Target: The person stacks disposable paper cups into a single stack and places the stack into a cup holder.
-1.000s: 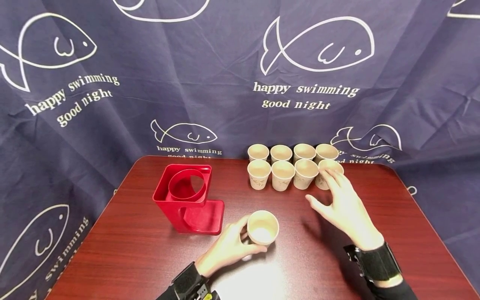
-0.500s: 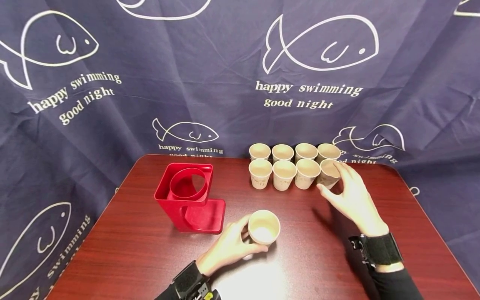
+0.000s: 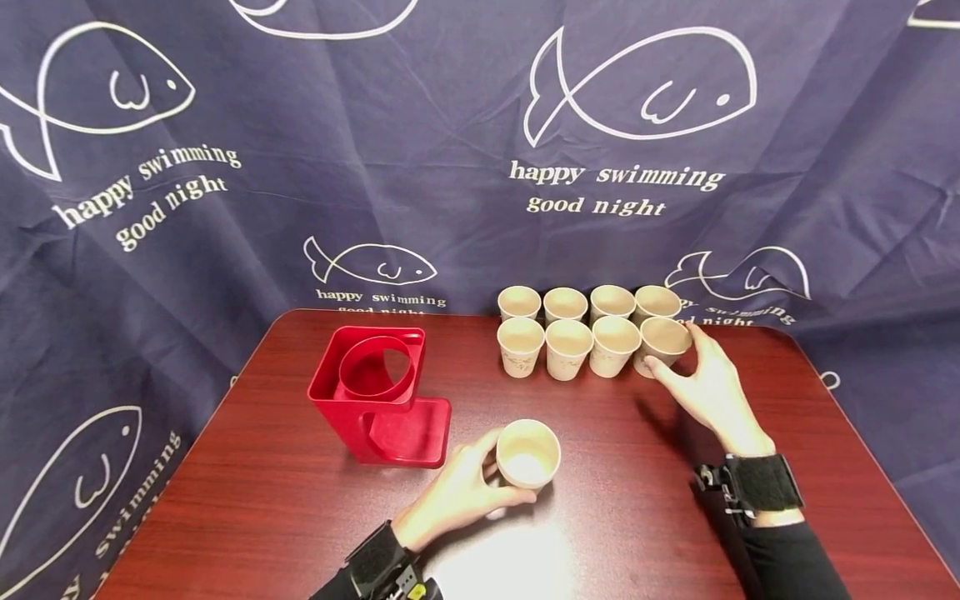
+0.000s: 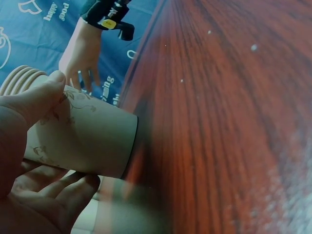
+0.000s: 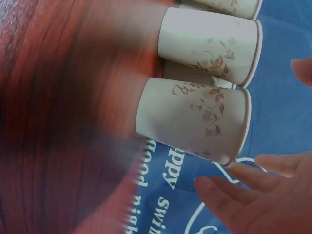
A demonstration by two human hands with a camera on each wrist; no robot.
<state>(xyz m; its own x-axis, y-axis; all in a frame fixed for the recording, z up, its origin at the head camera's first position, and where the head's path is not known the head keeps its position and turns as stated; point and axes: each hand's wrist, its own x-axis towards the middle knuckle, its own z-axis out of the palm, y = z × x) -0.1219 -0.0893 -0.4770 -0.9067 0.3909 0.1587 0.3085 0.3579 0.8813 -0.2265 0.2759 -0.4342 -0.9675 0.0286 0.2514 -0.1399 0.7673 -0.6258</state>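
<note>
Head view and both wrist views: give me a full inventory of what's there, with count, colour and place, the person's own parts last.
Standing paper cups: eight, off-white with a printed pattern, two rows of four near the table's far edge.
Nested cups: several rims, exact count unclear, off-white, in the left hand.
Stand: one, red, left part of the table.
Table: one, reddish-brown, beneath everything.
Cloth: blue with white fish and lettering, behind the table.
Wrist straps: two, black, one per wrist.
Sleeves: two, black, lower edge.
Left hand: one, around the nested cups.
Right hand: one, at the front row's rightmost cup.
</note>
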